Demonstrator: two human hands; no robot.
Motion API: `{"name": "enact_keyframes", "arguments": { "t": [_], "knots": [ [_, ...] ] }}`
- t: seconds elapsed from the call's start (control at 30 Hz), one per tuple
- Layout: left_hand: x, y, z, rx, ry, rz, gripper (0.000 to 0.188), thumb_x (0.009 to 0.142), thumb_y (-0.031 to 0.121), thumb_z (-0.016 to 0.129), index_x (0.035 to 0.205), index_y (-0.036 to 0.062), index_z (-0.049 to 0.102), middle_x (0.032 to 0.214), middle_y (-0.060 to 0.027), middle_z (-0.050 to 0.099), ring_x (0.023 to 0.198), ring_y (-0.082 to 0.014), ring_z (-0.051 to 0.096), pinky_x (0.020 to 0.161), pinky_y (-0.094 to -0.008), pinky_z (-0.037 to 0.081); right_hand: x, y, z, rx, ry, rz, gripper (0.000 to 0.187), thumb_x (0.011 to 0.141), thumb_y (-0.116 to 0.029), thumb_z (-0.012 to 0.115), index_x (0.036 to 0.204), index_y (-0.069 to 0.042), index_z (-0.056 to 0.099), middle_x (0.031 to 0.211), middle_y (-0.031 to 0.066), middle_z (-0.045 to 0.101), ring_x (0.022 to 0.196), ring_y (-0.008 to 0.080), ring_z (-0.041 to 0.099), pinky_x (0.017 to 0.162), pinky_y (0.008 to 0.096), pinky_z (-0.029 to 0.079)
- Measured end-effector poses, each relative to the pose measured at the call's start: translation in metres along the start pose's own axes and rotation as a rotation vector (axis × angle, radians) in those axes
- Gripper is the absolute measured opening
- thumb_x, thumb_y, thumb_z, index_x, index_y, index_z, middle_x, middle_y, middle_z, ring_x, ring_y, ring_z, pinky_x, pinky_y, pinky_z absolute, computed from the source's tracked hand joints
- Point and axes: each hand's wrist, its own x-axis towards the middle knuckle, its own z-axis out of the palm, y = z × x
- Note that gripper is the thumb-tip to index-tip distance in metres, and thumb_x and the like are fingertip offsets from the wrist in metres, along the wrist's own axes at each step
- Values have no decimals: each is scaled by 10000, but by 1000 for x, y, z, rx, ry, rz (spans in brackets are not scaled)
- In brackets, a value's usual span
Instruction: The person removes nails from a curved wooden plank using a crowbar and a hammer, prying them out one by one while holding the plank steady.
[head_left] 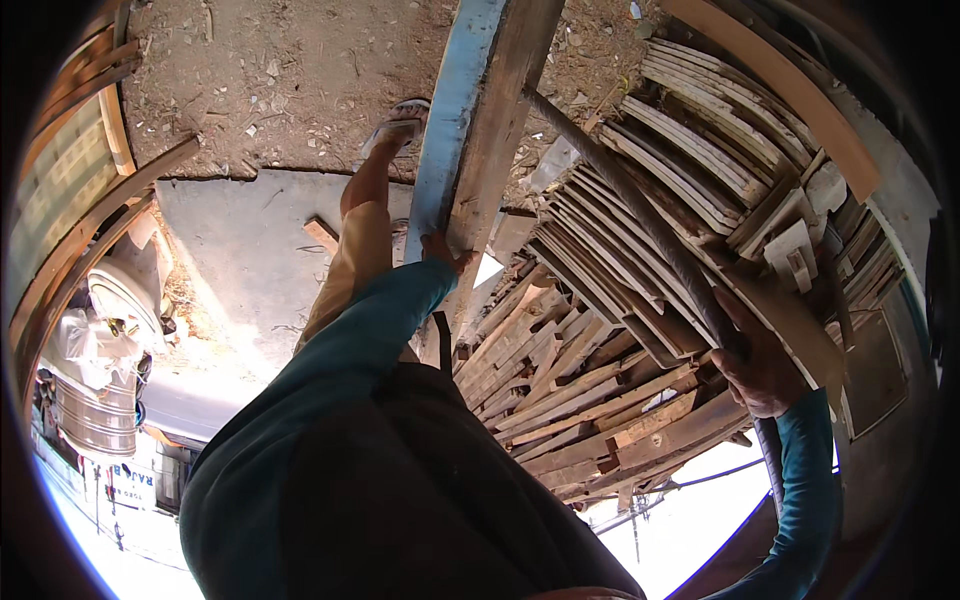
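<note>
A long wooden beam [510, 110] stretches away in front of me, one face painted light blue and the other bare brown. My left hand [446, 252] is closed on its near part, fingers bent over the wood. Off to the right, my right hand [757, 368] wraps round a long dark metal bar [640, 205] with a ridged surface. The bar slants from beside my right forearm up toward the beam, and its far end meets the beam's brown side. Whether that tip is wedged in or only touching, I cannot tell.
Stacked boards [620, 240] and a pile of rough timber [590, 390] fill the right side. My sandalled foot [398, 125] stands left of the beam on littered dirt ground [280, 80]. A concrete slab [270, 230] carries a small wood block [321, 234]. Curved-looking planks [110, 215] lean at left.
</note>
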Motion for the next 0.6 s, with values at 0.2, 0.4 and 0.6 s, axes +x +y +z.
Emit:
{"name": "enact_keyframes", "arguments": {
  "t": [0.2,0.4,0.6],
  "knots": [
    [21,35,-41,-257,753,393,580,868,329,624,1243,-65,420,1156,-302,432,1085,-459,430,957,-541,350,26,46,33,152,-51,-7,626,930,-126,589,1488,-102,305,1053,82,515,897,145,472,722,280,393],
    [177,41,-76,-201,430,-125,811,898,679,318,1364,27,442,1389,-261,435,1284,-411,418,1055,-497,327,53,86,78,-254,222,-271,550,988,-234,498,1486,-134,287,1326,224,522,1150,357,573,910,390,467],
    [184,60,-80,-195,461,-18,857,910,704,178,1264,37,583,1220,-258,589,1208,-413,513,1026,-467,392,71,93,106,-88,230,-123,539,977,-204,524,1472,-151,318,1155,247,601,900,407,637,738,346,498]
  ]
}}
